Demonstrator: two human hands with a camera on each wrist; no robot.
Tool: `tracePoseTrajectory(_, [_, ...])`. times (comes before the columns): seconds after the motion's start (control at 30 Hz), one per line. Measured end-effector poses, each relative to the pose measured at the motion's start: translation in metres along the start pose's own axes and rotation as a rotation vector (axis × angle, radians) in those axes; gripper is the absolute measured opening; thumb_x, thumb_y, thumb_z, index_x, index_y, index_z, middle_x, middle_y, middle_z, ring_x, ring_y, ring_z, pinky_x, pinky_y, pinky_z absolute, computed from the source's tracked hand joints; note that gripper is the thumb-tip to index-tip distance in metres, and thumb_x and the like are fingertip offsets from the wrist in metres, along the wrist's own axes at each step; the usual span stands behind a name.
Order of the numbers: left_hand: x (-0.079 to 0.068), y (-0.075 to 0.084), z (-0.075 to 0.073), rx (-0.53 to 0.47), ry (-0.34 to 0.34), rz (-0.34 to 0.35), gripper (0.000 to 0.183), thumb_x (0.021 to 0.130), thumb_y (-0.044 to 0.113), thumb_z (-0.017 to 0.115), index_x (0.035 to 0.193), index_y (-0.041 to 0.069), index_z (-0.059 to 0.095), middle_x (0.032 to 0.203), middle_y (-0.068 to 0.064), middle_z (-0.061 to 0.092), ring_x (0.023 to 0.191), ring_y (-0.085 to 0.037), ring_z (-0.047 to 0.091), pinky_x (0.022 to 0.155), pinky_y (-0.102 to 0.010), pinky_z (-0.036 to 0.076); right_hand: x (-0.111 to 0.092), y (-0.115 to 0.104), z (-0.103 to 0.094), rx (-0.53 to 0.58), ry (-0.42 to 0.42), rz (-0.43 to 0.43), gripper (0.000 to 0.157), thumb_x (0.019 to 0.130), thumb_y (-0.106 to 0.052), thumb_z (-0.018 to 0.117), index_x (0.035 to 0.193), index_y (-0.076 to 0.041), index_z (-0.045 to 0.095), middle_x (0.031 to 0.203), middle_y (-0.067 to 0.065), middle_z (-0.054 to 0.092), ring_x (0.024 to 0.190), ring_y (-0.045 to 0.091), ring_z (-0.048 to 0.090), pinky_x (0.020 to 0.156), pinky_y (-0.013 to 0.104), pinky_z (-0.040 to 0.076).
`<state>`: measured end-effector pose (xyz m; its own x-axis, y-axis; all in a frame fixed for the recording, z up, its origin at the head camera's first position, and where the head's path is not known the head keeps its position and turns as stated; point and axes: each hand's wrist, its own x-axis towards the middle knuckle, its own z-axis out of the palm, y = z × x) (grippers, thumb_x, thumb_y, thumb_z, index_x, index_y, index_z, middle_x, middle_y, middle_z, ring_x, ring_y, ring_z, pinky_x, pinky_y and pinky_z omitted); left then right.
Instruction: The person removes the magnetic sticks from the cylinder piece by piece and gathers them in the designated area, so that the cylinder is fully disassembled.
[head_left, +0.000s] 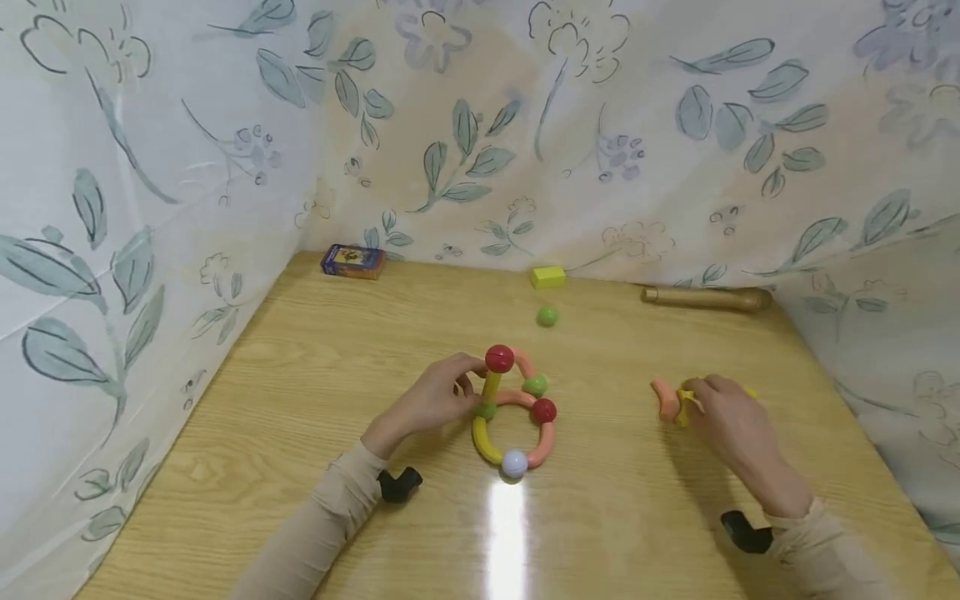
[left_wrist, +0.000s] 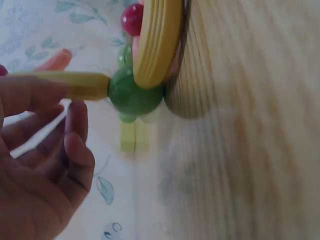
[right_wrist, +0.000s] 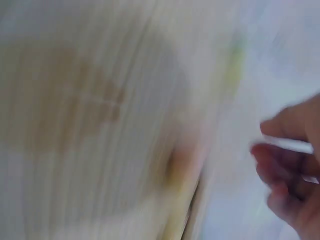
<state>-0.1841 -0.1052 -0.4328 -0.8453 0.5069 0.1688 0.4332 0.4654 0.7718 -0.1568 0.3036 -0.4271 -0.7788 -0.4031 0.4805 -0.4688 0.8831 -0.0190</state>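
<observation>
My left hand (head_left: 447,392) pinches an upright yellow rod (left_wrist: 87,86) between thumb and finger. A red ball (head_left: 499,358) tops the rod, and a dark green ball (left_wrist: 135,92) sits at its foot. That green ball belongs to a ring of curved pieces: a yellow curved rod (head_left: 485,442), a white ball (head_left: 514,464), salmon curved rods (head_left: 547,437) and another red ball (head_left: 543,411). Behind it is a light green ball (head_left: 535,384). At the right, my right hand (head_left: 731,421) hovers over yellow pieces (head_left: 683,407), its fingers loosely bent with nothing between them.
Beside the right hand lies a salmon curved piece (head_left: 664,400). Farther back are a loose green ball (head_left: 547,316), a yellow block (head_left: 548,277), a small purple box (head_left: 352,262) and a gold-brown stick (head_left: 707,298). Flowered cloth (head_left: 480,125) encloses the wooden table (head_left: 315,333).
</observation>
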Motion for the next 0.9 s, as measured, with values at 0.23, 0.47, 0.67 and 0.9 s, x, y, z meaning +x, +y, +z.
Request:
tracePoseTrajectory(0.23, [0.008, -0.003, -0.002, -0.014, -0.092, -0.008, 0.029, 0.086, 0.003, 0.068, 0.114, 0.009, 0.065, 0.11, -0.007, 0.068, 0.087, -0.013, 0.063, 0.077, -0.027, 0.052, 0.025, -0.143, 0.023, 0.346, -0.108, -0.343, 0.021, 0.08, -0.01, 0.077, 0.1, -0.013, 0.074, 0.096, 0.0, 0.066, 0.07, 0.005, 0.059, 0.059, 0.016, 0.048])
tracePoseTrajectory(0.47, [0.011, 0.0, 0.007, -0.001, -0.133, -0.061, 0.018, 0.088, 0.012, 0.07, 0.106, 0.012, 0.066, 0.1, -0.001, 0.069, 0.087, -0.011, 0.062, 0.078, -0.026, 0.051, 0.019, -0.165, 0.038, 0.258, -0.113, -0.451, 0.017, 0.078, -0.017, 0.079, 0.093, -0.024, 0.074, 0.097, -0.001, 0.061, 0.07, 0.006, 0.055, 0.055, 0.015, 0.045])
tracePoseTrajectory(0.67, [0.008, 0.008, 0.016, -0.01, -0.165, 0.003, 0.018, 0.088, 0.014, 0.072, 0.105, 0.009, 0.067, 0.099, -0.003, 0.069, 0.083, -0.009, 0.06, 0.074, -0.021, 0.051, 0.011, -0.135, 0.035, 0.165, -0.072, -0.393, 0.017, 0.078, -0.008, 0.076, 0.09, -0.017, 0.068, 0.097, 0.001, 0.061, 0.076, 0.01, 0.059, 0.058, 0.021, 0.05])
tracePoseTrajectory(0.9, [0.0, 0.026, 0.038, 0.005, -0.226, 0.077, 0.026, 0.089, 0.013, 0.071, 0.113, 0.005, 0.068, 0.104, -0.008, 0.072, 0.088, -0.01, 0.065, 0.076, -0.017, 0.052, 0.024, -0.093, 0.041, 0.08, -0.039, -0.33, 0.021, 0.079, 0.002, 0.073, 0.094, -0.012, 0.07, 0.101, 0.009, 0.064, 0.076, 0.017, 0.062, 0.057, 0.028, 0.052])
